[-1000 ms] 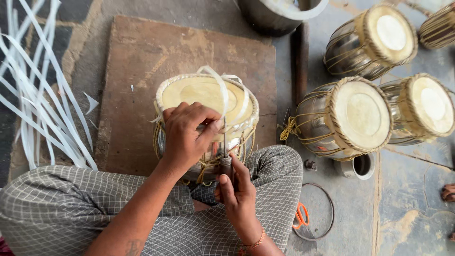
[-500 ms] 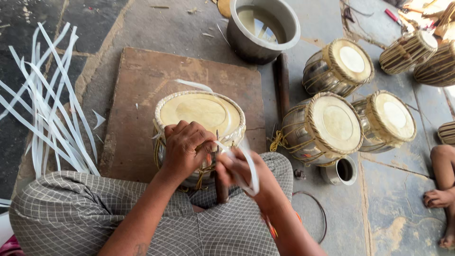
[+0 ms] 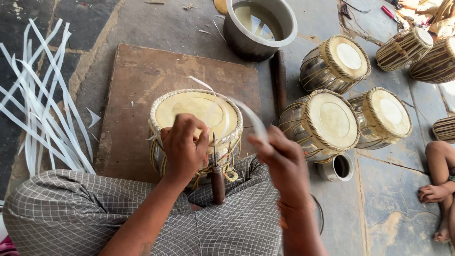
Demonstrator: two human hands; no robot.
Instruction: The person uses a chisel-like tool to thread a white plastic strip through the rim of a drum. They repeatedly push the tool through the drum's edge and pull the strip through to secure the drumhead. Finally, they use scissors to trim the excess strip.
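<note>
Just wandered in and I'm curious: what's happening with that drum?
A person sits on the floor with a small drum on a wooden board at their lap. The left hand presses on the drum's rim, beside a wooden-handled awl stuck in the lacing. The right hand, blurred, pulls a pale strip. Finished drums stand nearby.

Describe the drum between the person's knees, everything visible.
The drum stands upright on a brown board, pale skin head facing up, woven rim, metal-looking body laced with yellowish cord. The left hand presses on its near rim. The right hand, blurred, pulls a white strip away from it. A wooden-handled tool leans against its near side.
</note>
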